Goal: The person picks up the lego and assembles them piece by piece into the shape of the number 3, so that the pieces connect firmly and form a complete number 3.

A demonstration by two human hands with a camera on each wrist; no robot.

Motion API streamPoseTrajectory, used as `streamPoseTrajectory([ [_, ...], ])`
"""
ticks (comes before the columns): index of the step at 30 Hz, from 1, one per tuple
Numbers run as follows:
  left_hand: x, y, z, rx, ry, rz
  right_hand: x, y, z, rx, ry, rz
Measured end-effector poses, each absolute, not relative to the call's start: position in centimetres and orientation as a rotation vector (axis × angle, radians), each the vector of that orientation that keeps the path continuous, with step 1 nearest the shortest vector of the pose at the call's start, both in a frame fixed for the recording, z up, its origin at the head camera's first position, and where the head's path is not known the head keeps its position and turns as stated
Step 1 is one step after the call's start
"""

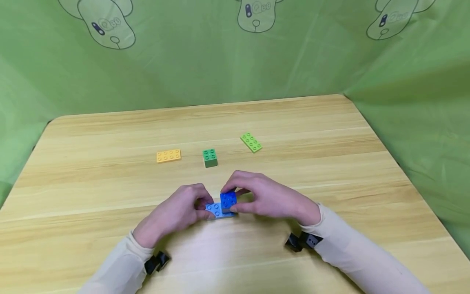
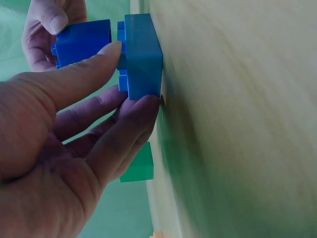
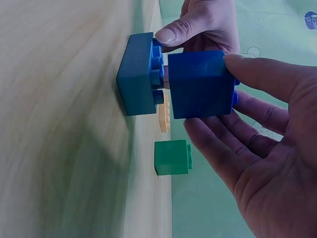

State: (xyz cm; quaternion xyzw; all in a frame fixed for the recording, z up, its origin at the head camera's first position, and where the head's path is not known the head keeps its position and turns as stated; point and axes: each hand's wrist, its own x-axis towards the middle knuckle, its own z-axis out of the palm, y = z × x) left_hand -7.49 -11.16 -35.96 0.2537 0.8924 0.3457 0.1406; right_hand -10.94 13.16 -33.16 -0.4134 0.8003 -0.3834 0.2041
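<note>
A light blue brick (image 1: 215, 209) with studs on top lies low over the wooden table in the head view. My left hand (image 1: 183, 206) pinches its left end between thumb and fingers. Between the thumb and fingers of my right hand (image 1: 262, 194) is a smaller dark blue brick (image 1: 228, 200), held above the right part of the light blue one. The right wrist view shows a narrow gap between the dark blue brick (image 3: 200, 85) and the studs of the light blue brick (image 3: 138, 74).
Beyond the hands on the table (image 1: 110, 183) lie a yellow-orange brick (image 1: 168, 156), a green brick (image 1: 210, 158) and a lime green brick (image 1: 251, 142). A green cloth (image 1: 205, 69) with printed drawings hangs behind the table and along its right side.
</note>
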Motion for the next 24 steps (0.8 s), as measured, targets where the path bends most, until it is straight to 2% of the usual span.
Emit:
streamPoseTrajectory([
  [24, -7.52, -11.25, -35.98, 0.726, 2.573, 1.026, -10.64, 13.16, -33.53, -1.15, 2.187, -1.083],
])
